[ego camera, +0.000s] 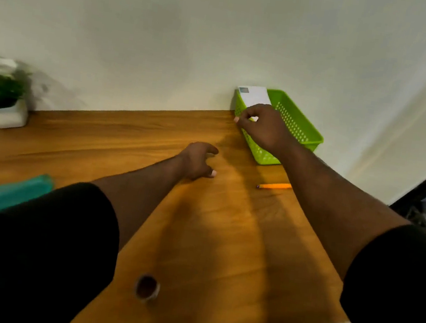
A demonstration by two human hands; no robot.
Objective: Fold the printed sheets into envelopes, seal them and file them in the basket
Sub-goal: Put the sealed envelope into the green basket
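hands: 2 | envelope (255,96): 1, upright in basket (296,123) | pencil (275,186): 1

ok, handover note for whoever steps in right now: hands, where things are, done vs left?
Right hand: over the near end of the green basket, fingers pinched on a white envelope standing upright in it against the wall end.
Left hand: empty, fingers curled loosely, resting on the wooden table.
Pencil lies on the table near the basket; a small tape roll sits near the front edge.
Done: this envelope is in the basket.
Left: let go. No unfolded sheets are in view, so I cannot tell whether more remain.
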